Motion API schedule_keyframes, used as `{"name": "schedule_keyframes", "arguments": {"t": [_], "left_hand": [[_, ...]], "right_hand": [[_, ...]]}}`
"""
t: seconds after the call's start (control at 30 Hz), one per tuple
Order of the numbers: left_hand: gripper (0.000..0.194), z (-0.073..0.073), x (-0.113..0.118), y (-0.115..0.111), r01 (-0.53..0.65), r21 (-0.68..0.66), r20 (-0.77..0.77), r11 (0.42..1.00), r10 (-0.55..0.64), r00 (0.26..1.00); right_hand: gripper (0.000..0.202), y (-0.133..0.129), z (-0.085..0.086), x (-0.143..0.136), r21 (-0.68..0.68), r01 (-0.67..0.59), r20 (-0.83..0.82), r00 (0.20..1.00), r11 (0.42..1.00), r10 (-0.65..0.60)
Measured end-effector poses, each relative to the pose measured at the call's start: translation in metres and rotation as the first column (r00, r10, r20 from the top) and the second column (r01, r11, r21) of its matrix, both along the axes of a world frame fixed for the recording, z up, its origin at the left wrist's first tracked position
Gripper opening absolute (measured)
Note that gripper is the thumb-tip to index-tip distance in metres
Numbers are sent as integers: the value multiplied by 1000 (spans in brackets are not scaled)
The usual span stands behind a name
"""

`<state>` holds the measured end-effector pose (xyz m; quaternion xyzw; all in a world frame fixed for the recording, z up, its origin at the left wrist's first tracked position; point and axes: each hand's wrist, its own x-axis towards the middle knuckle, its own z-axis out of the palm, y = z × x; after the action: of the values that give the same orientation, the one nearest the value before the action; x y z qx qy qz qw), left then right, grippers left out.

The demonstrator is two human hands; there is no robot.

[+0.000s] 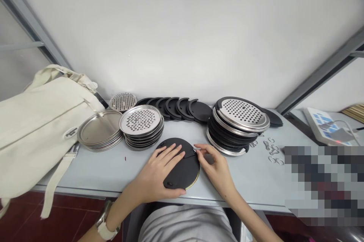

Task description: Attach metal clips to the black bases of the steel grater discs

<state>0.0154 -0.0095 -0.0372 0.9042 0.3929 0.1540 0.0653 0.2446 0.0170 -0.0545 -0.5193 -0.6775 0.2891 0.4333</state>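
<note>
A round black disc [182, 172] lies on the table before me, with a thin yellowish line along its near right rim. My left hand [162, 172] rests on it, fingers stretched and spread over the top, thumb along the near edge. At the disc's right edge my right hand [212, 164] pinches a small silvery metal piece [195, 149] between thumb and fingertips. That piece touches the disc near a slot; its full shape is hidden by the fingers.
Perforated metal grater plates [142, 121] and plain metal discs [99, 126] are stacked at left. Black notched discs [176, 108] overlap behind. A tall mixed stack [239, 124] stands right, beside loose metal rings [272, 160]. A cream bag [42, 121] leans at far left.
</note>
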Motion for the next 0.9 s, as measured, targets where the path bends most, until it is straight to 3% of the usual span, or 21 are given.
{"name": "schedule_keyframes", "arguments": {"t": [0.27,0.5,0.9], "left_hand": [[89,0,0,-1,0,8,-6,1000,0,1000],[88,0,0,0,6,16,-9,1000,-6,1000],[88,1,0,-1,4,25,-9,1000,-4,1000]], "right_hand": [[20,7,2,-2,19,-20,60,998,1000,18],[24,7,2,-1,-4,-32,-2,999,999,32],[27,-2,7,0,118,-78,151,987,990,60]]}}
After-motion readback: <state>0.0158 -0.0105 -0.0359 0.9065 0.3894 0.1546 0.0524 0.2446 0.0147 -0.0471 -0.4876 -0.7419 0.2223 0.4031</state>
